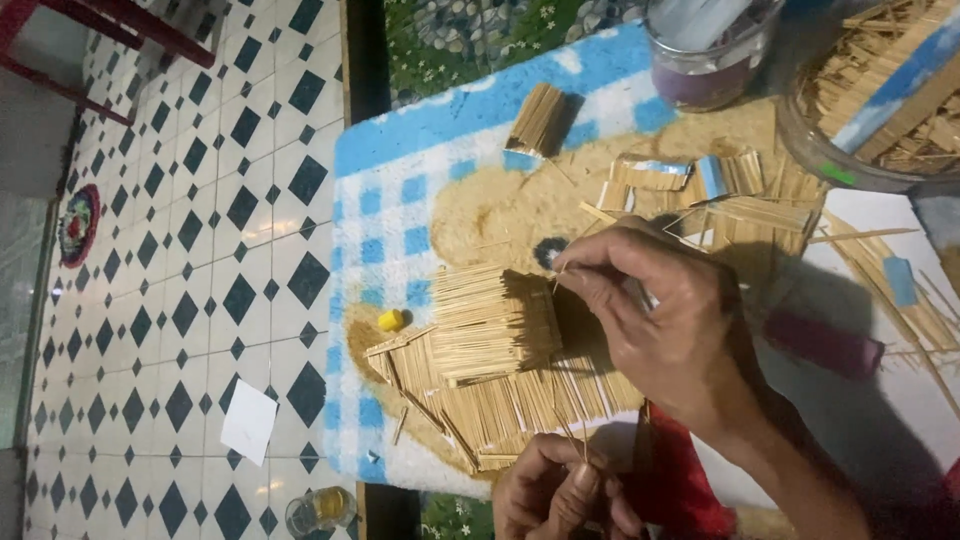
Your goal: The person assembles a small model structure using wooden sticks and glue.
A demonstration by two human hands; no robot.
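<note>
Blue checked mat point(400, 190) — right hand point(660, 320) grip pinching stick at stick house point(490, 325); left hand point(555, 490) grip unclear, cropped.

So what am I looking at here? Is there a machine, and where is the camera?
There is no machine. These are a person's two bare hands, filmed by one camera worn on the head and looking down. On the blue-and-white checked mat stands a small house-like model of thin wooden sticks. A clear round jar of sticks is nearby. The right hand pinches at the model's edge. The left hand holds a few loose thin sticks.
</note>
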